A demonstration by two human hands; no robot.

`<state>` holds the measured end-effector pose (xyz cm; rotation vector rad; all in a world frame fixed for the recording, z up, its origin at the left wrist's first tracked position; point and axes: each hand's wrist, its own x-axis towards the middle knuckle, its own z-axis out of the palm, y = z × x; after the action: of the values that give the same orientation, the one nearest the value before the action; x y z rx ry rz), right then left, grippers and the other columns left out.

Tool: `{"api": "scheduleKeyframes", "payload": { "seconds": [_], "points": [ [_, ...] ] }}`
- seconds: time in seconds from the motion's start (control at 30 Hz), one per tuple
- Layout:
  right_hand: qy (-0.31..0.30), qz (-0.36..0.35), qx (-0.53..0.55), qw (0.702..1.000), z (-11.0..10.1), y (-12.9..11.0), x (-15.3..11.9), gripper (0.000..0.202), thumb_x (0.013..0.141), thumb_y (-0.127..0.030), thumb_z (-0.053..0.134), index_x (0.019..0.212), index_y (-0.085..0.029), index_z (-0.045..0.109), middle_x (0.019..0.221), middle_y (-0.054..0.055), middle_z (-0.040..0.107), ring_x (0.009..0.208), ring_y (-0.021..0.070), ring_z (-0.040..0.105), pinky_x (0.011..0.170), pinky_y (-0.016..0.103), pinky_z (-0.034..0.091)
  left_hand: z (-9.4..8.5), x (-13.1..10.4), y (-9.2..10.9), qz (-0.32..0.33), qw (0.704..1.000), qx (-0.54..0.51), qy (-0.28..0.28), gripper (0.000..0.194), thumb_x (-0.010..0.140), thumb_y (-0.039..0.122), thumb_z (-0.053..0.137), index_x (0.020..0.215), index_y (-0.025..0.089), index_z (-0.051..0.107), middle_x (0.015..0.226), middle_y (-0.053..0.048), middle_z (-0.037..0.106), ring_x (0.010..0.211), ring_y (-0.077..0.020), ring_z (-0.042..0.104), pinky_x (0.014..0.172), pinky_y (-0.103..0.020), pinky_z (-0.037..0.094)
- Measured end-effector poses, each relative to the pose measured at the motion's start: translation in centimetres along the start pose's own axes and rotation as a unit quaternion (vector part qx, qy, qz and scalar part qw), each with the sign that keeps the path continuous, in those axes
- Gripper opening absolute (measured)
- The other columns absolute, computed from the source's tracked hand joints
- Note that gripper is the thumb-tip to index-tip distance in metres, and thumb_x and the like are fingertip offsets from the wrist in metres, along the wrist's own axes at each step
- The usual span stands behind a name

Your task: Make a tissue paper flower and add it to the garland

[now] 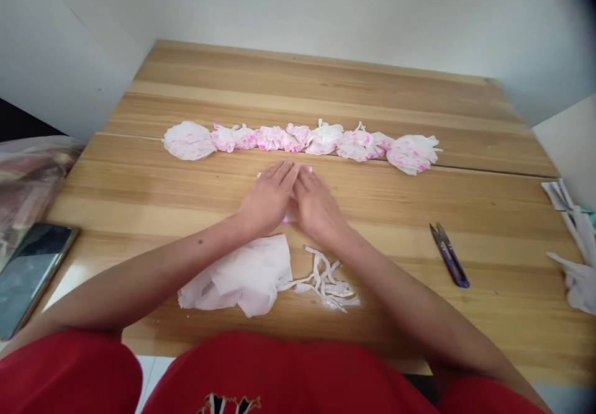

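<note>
Near the middle of the table, my left hand [267,197] and my right hand [320,206] lie flat with fingers stretched out, their fingertips meeting. Beneath them is a white piece of thin tissue-like material with pink edges [290,216], mostly covered by the hands. Just beyond stretches a row of crumpled white and pink tissue-like flowers [272,138], side by side. Closer to my body lie a loose white sheet [246,277] and a small heap of white strips [326,283].
Purple-handled thread snips [451,259] rest on the right of the wooden table [382,215], blades apart. More white scraps [580,277] sit at the right edge. On the left are a phone [35,271] and a clear plastic bag [32,178]. Walls border the far side.
</note>
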<state>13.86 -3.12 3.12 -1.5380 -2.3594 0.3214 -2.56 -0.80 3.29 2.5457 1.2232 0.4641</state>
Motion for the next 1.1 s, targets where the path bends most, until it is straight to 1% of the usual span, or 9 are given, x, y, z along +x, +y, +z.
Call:
{"api": "scheduleKeyframes", "payload": {
  "seconds": [0.13,0.37,0.47,0.53,0.63,0.7,0.9,1.0,1.1],
  "points": [
    [-0.074,-0.049,-0.046,0.995,1.9,1.3,-1.4,0.058,0.099,-0.04,0.031,0.15,-0.012,0.031,0.157,0.013,0.031,0.148,0.0269,0.023,0.121,0.052,0.015,2.9,-1.3,-1.1,0.009,0.996,0.075,-0.042,0.055,0.097,0.025,0.032,0.148,0.003,0.031,0.156,-0.02,0.029,0.147,-0.0286,0.025,0.12,-0.048,0.021],
    [-0.089,0.018,-0.088,0.992,-0.9,6.4,-4.8,0.061,0.1,-0.045,0.026,0.153,-0.015,0.024,0.159,0.011,0.025,0.149,0.0268,0.019,0.12,0.056,0.014,1.8,-2.1,-1.6,0.021,0.988,0.137,-0.07,0.063,0.098,0.042,0.035,0.148,0.004,0.032,0.158,-0.019,0.022,0.148,-0.0309,0.02,0.121,-0.049,0.015],
    [-0.075,0.074,-0.094,0.99,-1.5,5.6,-5.3,0.061,0.1,-0.044,0.026,0.152,-0.012,0.027,0.158,0.014,0.027,0.148,0.0283,0.022,0.119,0.057,0.017,1.9,-2.0,-1.6,0.021,0.985,0.151,-0.076,0.064,0.098,0.043,0.035,0.148,0.004,0.032,0.159,-0.019,0.021,0.148,-0.0312,0.019,0.121,-0.049,0.015],
    [-0.047,0.071,-0.095,0.992,-1.3,4.0,-5.5,0.065,0.099,-0.046,0.03,0.152,-0.008,0.027,0.157,0.018,0.027,0.148,0.0297,0.023,0.119,0.056,0.016,2.1,-2.1,-1.7,0.024,0.985,0.152,-0.072,0.064,0.098,0.044,0.035,0.148,0.005,0.032,0.159,-0.019,0.022,0.148,-0.0312,0.02,0.121,-0.049,0.015],
    [-0.066,-0.097,-0.063,0.991,-0.4,1.8,-6.0,0.072,0.095,-0.052,0.04,0.154,-0.014,0.023,0.158,0.015,0.025,0.149,0.0269,0.02,0.121,0.052,0.014,2.3,-2.1,-1.9,0.027,0.987,0.148,-0.062,0.063,0.098,0.044,0.034,0.149,0.006,0.032,0.158,-0.02,0.023,0.148,-0.031,0.019,0.12,-0.05,0.015],
    [-0.094,-0.143,-0.046,0.984,-0.1,1.9,-6.6,0.074,0.095,-0.054,0.041,0.154,-0.015,0.02,0.158,0.015,0.026,0.148,0.0261,0.023,0.12,0.051,0.018,2.3,-2.2,-1.9,0.027,0.987,0.147,-0.061,0.063,0.098,0.043,0.033,0.149,0.006,0.031,0.158,-0.02,0.023,0.148,-0.0305,0.019,0.12,-0.05,0.015],
    [-0.107,-0.038,-0.073,0.991,-2.5,5.5,-8.0,0.074,0.095,-0.057,0.037,0.153,-0.012,0.024,0.156,0.017,0.029,0.147,0.0285,0.026,0.119,0.055,0.02,2.2,-2.1,-1.9,0.028,0.987,0.146,-0.067,0.063,0.098,0.042,0.034,0.149,0.006,0.031,0.159,-0.019,0.023,0.149,-0.0301,0.018,0.12,-0.05,0.015],
    [-0.082,-0.047,-0.084,0.992,-3.0,3.9,-7.5,0.075,0.094,-0.058,0.038,0.15,-0.008,0.03,0.155,0.019,0.03,0.146,0.0298,0.026,0.121,0.054,0.016,2.3,-2.1,-2.0,0.03,0.986,0.15,-0.063,0.063,0.098,0.043,0.034,0.149,0.007,0.03,0.158,-0.019,0.024,0.148,-0.0303,0.019,0.12,-0.05,0.015],
    [-0.118,-0.127,-0.048,0.984,-2.1,1.7,-7.3,0.075,0.094,-0.058,0.04,0.15,-0.009,0.03,0.157,0.016,0.027,0.147,0.0258,0.024,0.121,0.049,0.019,2.4,-2.2,-2.1,0.032,0.986,0.152,-0.058,0.064,0.098,0.043,0.033,0.15,0.007,0.03,0.158,-0.019,0.024,0.148,-0.0303,0.019,0.12,-0.049,0.015]
  ]
}}
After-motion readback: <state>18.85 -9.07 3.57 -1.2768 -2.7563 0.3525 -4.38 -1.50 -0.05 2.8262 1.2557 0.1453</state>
